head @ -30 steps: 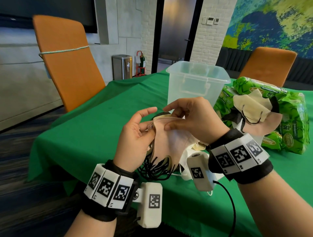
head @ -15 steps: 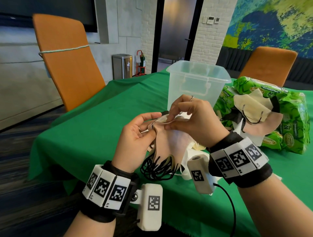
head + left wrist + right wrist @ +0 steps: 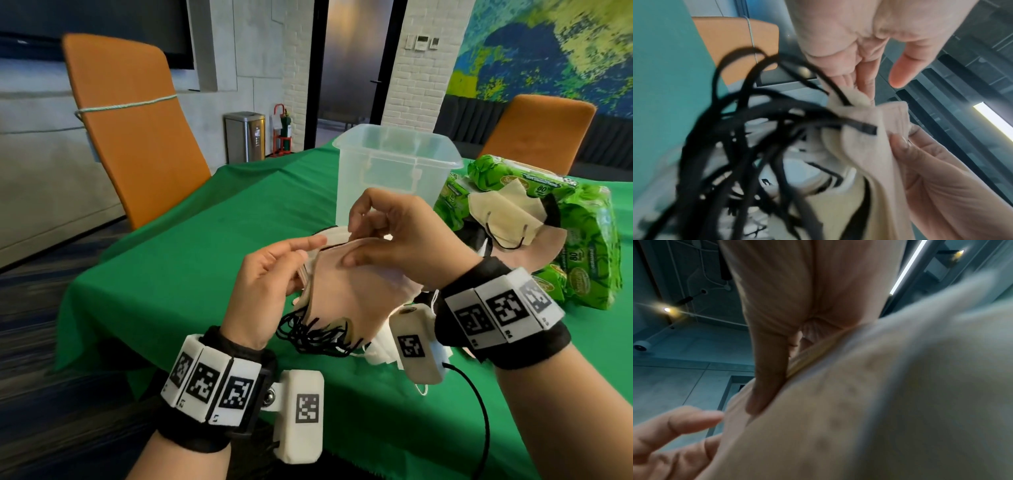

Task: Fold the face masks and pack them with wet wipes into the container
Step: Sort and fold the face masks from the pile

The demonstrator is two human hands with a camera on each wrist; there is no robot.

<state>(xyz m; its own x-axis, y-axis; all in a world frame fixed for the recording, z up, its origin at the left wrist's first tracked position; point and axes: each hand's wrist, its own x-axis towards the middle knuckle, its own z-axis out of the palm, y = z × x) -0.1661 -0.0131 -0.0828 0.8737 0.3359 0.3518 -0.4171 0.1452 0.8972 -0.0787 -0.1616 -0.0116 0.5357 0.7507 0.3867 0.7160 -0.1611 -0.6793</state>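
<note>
The left hand (image 3: 263,281) holds a bunch of soft masks (image 3: 352,294) from the side, pointer finger out straight. The right hand (image 3: 400,240) pinches the top edge of the pink front one, thumb flat on it. The masks hang long-ways down above the green tablecloth (image 3: 205,246), and thin black ear strings (image 3: 318,335) dangle in a tangle. Behind stands a see-through plastic container (image 3: 397,171), open side up. Shiny green wet wipes packs (image 3: 582,240) lie to its right with more masks on top.
</note>
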